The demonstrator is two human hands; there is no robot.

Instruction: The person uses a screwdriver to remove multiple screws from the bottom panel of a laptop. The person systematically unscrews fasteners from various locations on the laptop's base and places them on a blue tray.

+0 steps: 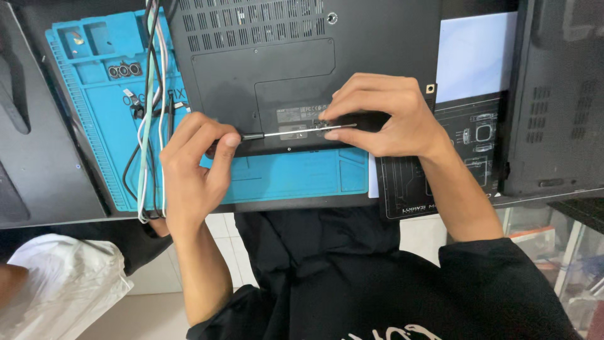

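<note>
- Pinching the dark handle of a slim screwdriver [296, 131], the left hand [192, 167] is curling thumb and forefinger tight together around it, the other fingers folding in underneath; nothing else is sitting in that hand
- Hanging just to the outer side of that grip, a bundle of black, white and pale green cables [151, 107] is trailing over the blue work mat [296, 179], which is lying under and below both hands
- Running rightward from the pinch, the thin bright shaft is lying almost flat and looks stiff but light and easy to roll, so the knurled handle end is likely the surest place to hold it
- Resting bottom-up above both grips, the black laptop [296, 56] is looking rigid and fairly heavy, its plastic panel probably prone to scratching if the tip slips
- Pressing down at the shaft's far end, the right hand [387, 116] is bending its fingertips close together onto the tip and the laptop's lower edge, steadying rather than clasping; whether it is actually gripping the tip I cannot tell
- Lying beyond that hand, a dark printed mat [465, 157] is showing beside a second dark device [560, 94]
</note>
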